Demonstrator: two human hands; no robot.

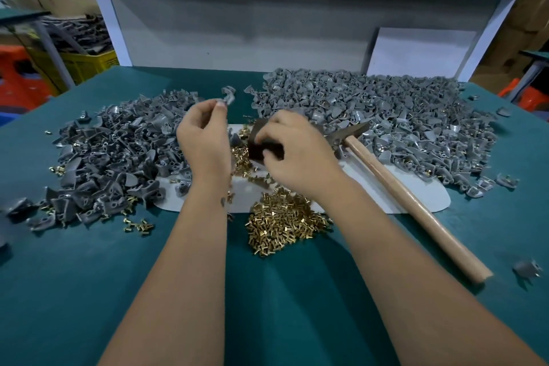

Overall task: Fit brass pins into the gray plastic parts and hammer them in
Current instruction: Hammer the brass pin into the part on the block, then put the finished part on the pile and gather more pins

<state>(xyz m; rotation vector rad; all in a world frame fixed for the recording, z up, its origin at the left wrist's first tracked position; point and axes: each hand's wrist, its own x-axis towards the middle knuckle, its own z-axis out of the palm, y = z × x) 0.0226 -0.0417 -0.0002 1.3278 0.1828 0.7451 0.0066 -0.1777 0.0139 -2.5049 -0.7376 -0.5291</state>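
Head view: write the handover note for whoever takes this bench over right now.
Left hand: raised above the bench, fingers pinching one gray part.
Right hand: resting on the dark block mid-bench; whether it holds anything there is hidden.
Hammer: lying unused to the right, head by the block, wooden handle toward you.
Brass pins: loose heap in front of the block, more scattered around it.
Gray parts: big pile on the right, another pile on the left with pins mixed in.
Done: cannot tell which parts are finished.
Left: pin and hammer the remaining parts.
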